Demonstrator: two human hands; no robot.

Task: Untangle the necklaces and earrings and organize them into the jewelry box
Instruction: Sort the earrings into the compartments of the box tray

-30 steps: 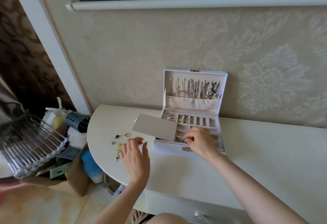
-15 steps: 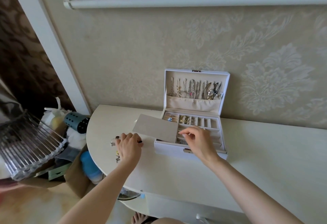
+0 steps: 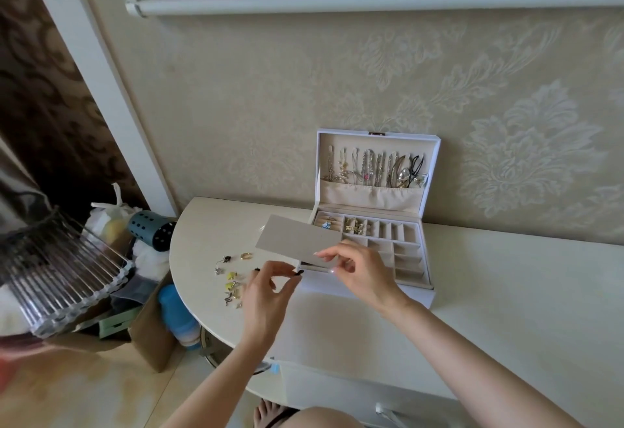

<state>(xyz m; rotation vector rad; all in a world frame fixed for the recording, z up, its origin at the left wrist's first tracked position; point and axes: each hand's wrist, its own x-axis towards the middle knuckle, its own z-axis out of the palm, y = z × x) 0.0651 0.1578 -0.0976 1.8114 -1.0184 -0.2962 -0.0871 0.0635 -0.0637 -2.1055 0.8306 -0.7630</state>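
Head view has us at one cream table where one white jewelry box stands open against the wall, its lid upright with a row of necklaces hanging inside, too crowded for us to count. One grey divider card leans over the box's left edge. Half a second ago our left hand lay flat on the loose earrings; now it is lifted, thumb and forefinger pinched together on a small black earring just in front of the box. Our right hand has drawn back from the tray toward the left hand, fingertips closed on something tiny and pale we cannot identify. About nine loose earrings lie uncovered on the table, left of the hands.
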